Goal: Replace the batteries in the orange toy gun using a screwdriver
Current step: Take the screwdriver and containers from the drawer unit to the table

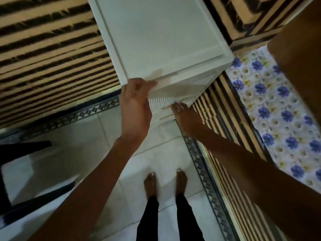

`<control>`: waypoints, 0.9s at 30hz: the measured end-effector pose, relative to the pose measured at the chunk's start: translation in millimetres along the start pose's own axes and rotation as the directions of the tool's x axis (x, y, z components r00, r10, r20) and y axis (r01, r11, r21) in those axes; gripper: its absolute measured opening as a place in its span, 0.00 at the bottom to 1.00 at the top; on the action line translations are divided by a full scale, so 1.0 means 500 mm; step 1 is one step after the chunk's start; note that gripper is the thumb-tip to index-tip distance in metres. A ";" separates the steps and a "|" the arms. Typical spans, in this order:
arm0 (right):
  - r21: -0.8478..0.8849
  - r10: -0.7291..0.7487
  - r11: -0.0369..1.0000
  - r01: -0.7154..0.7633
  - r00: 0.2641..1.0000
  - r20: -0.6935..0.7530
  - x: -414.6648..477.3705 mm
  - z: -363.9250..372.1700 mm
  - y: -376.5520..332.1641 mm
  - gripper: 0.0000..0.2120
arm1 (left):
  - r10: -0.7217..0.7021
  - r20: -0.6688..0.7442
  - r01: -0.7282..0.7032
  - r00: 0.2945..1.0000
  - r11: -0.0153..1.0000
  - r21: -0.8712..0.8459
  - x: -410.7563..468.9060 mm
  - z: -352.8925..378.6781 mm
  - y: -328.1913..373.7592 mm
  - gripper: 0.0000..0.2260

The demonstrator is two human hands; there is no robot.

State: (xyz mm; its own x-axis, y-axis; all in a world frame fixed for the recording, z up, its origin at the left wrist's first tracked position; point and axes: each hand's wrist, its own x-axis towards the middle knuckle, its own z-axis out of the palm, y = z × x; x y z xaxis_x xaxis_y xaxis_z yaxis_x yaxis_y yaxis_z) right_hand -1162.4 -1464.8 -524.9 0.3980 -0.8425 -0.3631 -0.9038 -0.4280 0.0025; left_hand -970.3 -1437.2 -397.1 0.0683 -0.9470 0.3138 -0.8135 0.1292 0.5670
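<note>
Toy gun not in view. Left hand (135, 108) clenches the top front edge of a white plastic drawer unit (156, 40) with a smooth flat top and ribbed fronts. Right hand (185, 119) fingertips touch a drawer (161, 112); can't tell its grip. Glossy tiled floor (156, 162).

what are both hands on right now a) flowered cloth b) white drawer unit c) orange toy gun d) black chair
b: the left hand grips the top front edge of the white drawer unit, and the right hand touches its front lower down.
</note>
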 end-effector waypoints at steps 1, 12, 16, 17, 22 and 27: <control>-0.044 -0.020 0.999 0.021 1.000 0.017 0.005 0.004 0.007 0.33 | -0.009 -0.018 0.009 1.000 1.000 0.004 -0.003 0.008 -0.003 0.23; -0.284 -0.198 0.943 0.174 0.979 -0.057 -0.013 0.016 0.024 0.14 | -0.040 -0.030 0.040 0.999 0.999 0.002 -0.004 0.016 -0.011 0.24; -0.307 -0.340 0.889 0.339 0.939 0.053 -0.118 -0.013 0.034 0.15 | -0.079 -0.031 0.079 0.996 0.997 0.006 -0.002 0.011 -0.002 0.22; -0.286 -0.376 0.883 0.371 0.926 0.038 -0.147 -0.031 0.043 0.16 | -0.084 -0.023 0.085 0.996 0.996 0.010 -0.002 0.007 0.000 0.21; -0.290 -0.500 0.836 0.465 0.864 -0.057 -0.257 -0.118 0.081 0.18 | -0.071 0.041 0.068 0.997 0.996 0.061 0.013 -0.022 0.024 0.21; -0.307 -0.477 0.870 0.385 0.815 -0.329 -0.254 -0.220 0.087 0.08 | -0.092 0.079 0.085 0.993 0.993 0.084 0.030 -0.043 0.047 0.21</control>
State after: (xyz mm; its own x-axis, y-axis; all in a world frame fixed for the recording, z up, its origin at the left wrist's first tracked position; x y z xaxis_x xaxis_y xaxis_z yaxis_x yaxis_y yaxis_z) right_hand -1234.8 -1412.5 -376.0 0.8072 -0.5902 0.0097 -0.5848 -0.7975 0.1482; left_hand -976.0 -1442.1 -362.6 0.0972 -0.9751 0.1991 -0.8502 0.0227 0.5260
